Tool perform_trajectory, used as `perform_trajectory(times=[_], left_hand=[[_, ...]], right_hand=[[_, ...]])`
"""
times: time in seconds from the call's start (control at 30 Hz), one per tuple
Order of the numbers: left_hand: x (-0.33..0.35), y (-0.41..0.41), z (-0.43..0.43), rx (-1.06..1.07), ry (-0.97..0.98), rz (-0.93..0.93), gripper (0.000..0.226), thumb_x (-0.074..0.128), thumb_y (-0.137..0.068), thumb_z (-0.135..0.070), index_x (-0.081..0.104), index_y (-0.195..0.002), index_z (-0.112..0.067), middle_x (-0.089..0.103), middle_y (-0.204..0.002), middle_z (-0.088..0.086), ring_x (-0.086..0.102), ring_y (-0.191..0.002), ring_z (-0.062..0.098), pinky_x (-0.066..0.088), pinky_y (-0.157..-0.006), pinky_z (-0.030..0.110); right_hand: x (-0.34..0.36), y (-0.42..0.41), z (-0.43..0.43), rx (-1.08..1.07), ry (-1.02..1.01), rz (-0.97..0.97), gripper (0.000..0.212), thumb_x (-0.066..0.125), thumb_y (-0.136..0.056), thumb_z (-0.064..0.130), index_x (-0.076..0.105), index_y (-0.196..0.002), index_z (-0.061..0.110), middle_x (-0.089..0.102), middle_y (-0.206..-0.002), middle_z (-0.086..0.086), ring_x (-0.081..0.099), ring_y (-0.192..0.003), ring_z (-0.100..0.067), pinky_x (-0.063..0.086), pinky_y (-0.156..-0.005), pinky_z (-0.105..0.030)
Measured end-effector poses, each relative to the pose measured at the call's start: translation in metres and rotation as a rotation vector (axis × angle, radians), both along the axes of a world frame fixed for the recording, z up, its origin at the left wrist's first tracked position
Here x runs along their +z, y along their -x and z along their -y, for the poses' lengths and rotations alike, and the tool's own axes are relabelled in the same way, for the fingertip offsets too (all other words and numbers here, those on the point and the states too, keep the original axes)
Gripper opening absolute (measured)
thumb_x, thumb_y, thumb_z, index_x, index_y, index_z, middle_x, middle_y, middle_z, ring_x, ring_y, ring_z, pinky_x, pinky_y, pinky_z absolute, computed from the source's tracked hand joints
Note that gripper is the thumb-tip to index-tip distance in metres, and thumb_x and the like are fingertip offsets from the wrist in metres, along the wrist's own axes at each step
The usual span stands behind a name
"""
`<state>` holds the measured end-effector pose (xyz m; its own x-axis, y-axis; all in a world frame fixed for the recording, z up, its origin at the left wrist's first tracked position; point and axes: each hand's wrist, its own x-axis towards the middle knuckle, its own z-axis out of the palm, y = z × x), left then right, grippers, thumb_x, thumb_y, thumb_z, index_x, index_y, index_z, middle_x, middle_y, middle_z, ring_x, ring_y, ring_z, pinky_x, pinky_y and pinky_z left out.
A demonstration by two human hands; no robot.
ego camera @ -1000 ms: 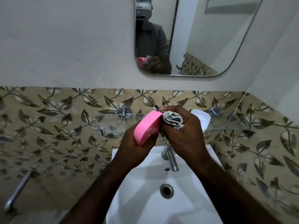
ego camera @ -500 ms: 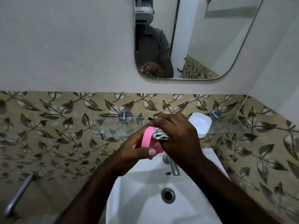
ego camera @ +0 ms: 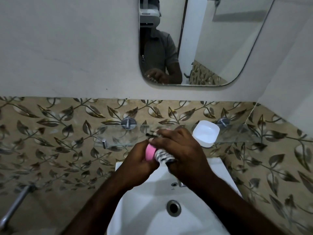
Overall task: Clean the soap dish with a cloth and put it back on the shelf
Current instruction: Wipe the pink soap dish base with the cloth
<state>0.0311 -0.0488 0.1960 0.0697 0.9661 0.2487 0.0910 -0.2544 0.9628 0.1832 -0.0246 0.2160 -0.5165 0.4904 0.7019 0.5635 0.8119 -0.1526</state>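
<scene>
Hanging over the white ceramic basin (ego camera: pixel 144 217), which sits below and in front of the clear glass wall shelf (ego camera: pixel 115 134), both hands work close together. The left hand (ego camera: pixel 140 167) has its grip closed round the small pink plastic soap dish (ego camera: pixel 150 152), fingers and thumb curled about its rounded edge. The dish is therefore held in the air just in front of the shelf's front edge, not on it. The right hand (ego camera: pixel 183 153) has its grip closed on a bunched black-and-white striped cloth (ego camera: pixel 163 156), pressed against the side of the dish that faces it.

The dish looks light, rigid and smooth. If wet it would likely be slippery, so a hold by the rim seems safest, leaving the cloth to do the rubbing. The cloth is soft and gives under the fingers.

Toward the right end of the shelf lies a white rounded plastic tray (ego camera: pixel 205 134), possibly the dish's other half. Above the shelf hangs a rounded wall mirror (ego camera: pixel 220 39).
</scene>
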Motion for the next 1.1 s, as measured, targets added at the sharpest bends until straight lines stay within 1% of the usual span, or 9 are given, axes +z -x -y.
perform_trajectory(times=[0.13, 0.47, 0.63, 0.73, 0.83, 0.9, 0.93, 1.0, 1.1], left_hand=[[0.001, -0.003, 0.000, -0.065, -0.023, -0.118, 0.060, 0.049, -0.059, 0.000, 0.066, -0.094, -0.046, 0.058, -0.064, -0.010, 0.041, -0.051, 0.009, 0.032, -0.047, 0.021], [0.005, -0.007, 0.005, -0.052, -0.140, -0.221, 0.070, 0.045, -0.061, 0.005, 0.057, -0.124, -0.023, 0.064, -0.079, -0.024, 0.056, -0.060, -0.011, 0.036, -0.054, 0.003], [0.004, -0.006, 0.006, 0.002, -0.134, -0.225, 0.048, 0.045, -0.061, 0.008, 0.057, -0.089, -0.030, 0.063, -0.072, -0.031, 0.053, -0.060, -0.012, 0.034, -0.055, 0.001], [0.003, -0.007, 0.009, -0.016, -0.134, -0.213, 0.062, 0.045, -0.062, 0.012, 0.061, -0.108, -0.026, 0.062, -0.075, -0.027, 0.062, -0.069, -0.001, 0.032, -0.048, 0.012], [0.007, -0.012, 0.014, -0.073, -0.151, -0.206, 0.079, 0.045, -0.062, 0.010, 0.050, -0.138, -0.013, 0.067, -0.111, -0.001, 0.037, -0.108, -0.004, 0.031, -0.092, 0.026], [0.006, -0.010, 0.014, -0.070, -0.150, -0.227, 0.075, 0.047, -0.063, 0.013, 0.053, -0.133, -0.012, 0.070, -0.110, -0.003, 0.046, -0.106, -0.010, 0.036, -0.087, 0.028], [0.004, -0.009, 0.011, -0.053, -0.151, -0.249, 0.068, 0.046, -0.063, 0.011, 0.058, -0.124, -0.016, 0.069, -0.096, -0.018, 0.062, -0.086, -0.014, 0.041, -0.054, 0.017], [0.002, -0.007, 0.010, -0.003, -0.132, -0.276, 0.053, 0.046, -0.061, 0.006, 0.057, -0.100, -0.029, 0.062, -0.075, -0.032, 0.051, -0.059, -0.014, 0.034, -0.057, -0.002], [0.000, -0.007, 0.010, -0.012, -0.143, -0.299, 0.061, 0.047, -0.061, 0.008, 0.060, -0.112, -0.024, 0.066, -0.091, -0.027, 0.056, -0.077, -0.017, 0.036, -0.068, -0.002]], right_hand=[[0.005, -0.008, -0.016, -0.176, 0.185, -0.175, 0.042, 0.062, -0.066, 0.006, 0.075, -0.104, 0.019, 0.073, -0.106, 0.000, 0.059, -0.096, -0.019, 0.047, -0.083, -0.036], [0.009, -0.007, -0.015, -0.095, 0.304, -0.319, 0.039, 0.064, -0.066, 0.006, 0.076, -0.097, 0.027, 0.064, -0.097, 0.027, 0.059, -0.098, -0.011, 0.048, -0.086, -0.035], [0.011, -0.008, 0.005, 0.122, 0.151, -0.131, 0.031, 0.062, -0.074, 0.012, 0.076, -0.101, 0.018, 0.072, -0.109, 0.003, 0.060, -0.099, -0.016, 0.045, -0.088, -0.028], [0.008, -0.018, -0.013, 0.149, 0.241, -0.183, 0.031, 0.063, -0.074, 0.015, 0.076, -0.102, 0.018, 0.069, -0.108, 0.012, 0.057, -0.103, -0.004, 0.047, -0.090, -0.029], [0.005, -0.024, -0.031, -0.071, 0.328, -0.248, 0.031, 0.066, -0.071, 0.019, 0.077, -0.100, 0.025, 0.066, -0.098, 0.020, 0.060, -0.099, -0.008, 0.048, -0.087, -0.030], [0.008, -0.020, -0.021, -0.049, 0.290, -0.235, 0.030, 0.063, -0.072, 0.020, 0.077, -0.099, 0.023, 0.068, -0.098, 0.017, 0.059, -0.098, -0.010, 0.046, -0.086, -0.026], [0.009, -0.017, -0.013, 0.023, 0.265, -0.218, 0.030, 0.061, -0.073, 0.019, 0.077, -0.099, 0.021, 0.070, -0.101, 0.013, 0.059, -0.100, -0.009, 0.045, -0.087, -0.025], [0.008, -0.015, 0.000, 0.173, 0.237, -0.181, 0.030, 0.059, -0.076, 0.018, 0.077, -0.100, 0.016, 0.071, -0.108, 0.006, 0.058, -0.105, -0.007, 0.044, -0.091, -0.024], [0.002, -0.019, -0.010, 0.177, 0.286, -0.231, 0.028, 0.063, -0.076, 0.017, 0.077, -0.100, 0.018, 0.068, -0.106, 0.014, 0.058, -0.107, -0.001, 0.047, -0.092, -0.031]])
